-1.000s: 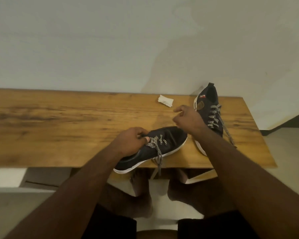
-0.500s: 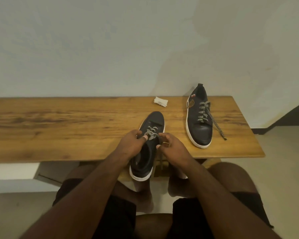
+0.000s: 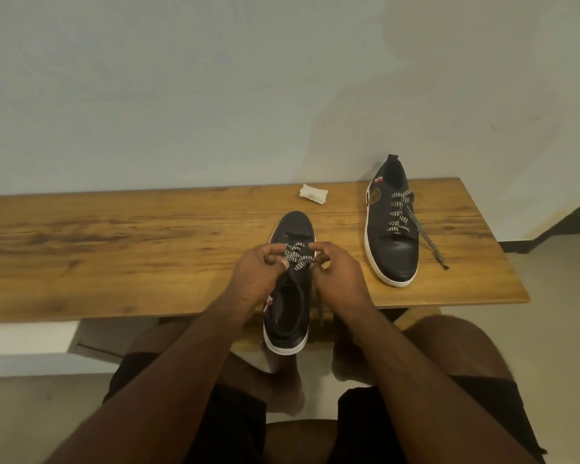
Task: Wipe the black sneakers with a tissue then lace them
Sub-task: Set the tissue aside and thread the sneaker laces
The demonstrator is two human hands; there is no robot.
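near sneaker (image 3: 290, 289) – toe away, heel overhanging table (image 3: 114, 249) | left hand (image 3: 258, 274), right hand (image 3: 337, 276) – flanking, equally near, each pinching lace (image 3: 297, 259)

The near sneaker (image 3: 290, 286) has swung toe-away — the right hand (image 3: 337, 276) came off the far shoe to its laces (image 3: 297, 257)
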